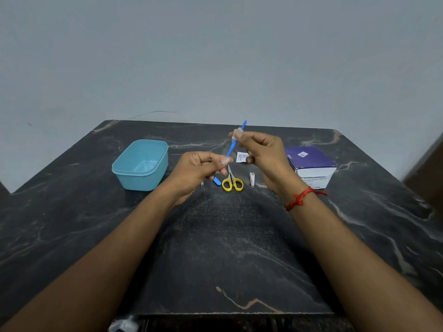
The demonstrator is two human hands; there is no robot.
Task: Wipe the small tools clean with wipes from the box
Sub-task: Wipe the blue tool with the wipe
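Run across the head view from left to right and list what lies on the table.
Light blue tub → thin metal tool → blue-tipped tool → yellow-handled scissors → nail clipper → purple wipe box. Left out: the white sachet, and the blue stick and wipe held in the air, which overlap the scissors.

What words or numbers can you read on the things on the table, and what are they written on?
"Alcohol": seems to stand on the white front of the box; the rest of that print is too blurred to read.
White label on the box's purple top: a code-like square, not readable.
Small white sachet: tiny print, too small to read.
Nothing else shows any text.
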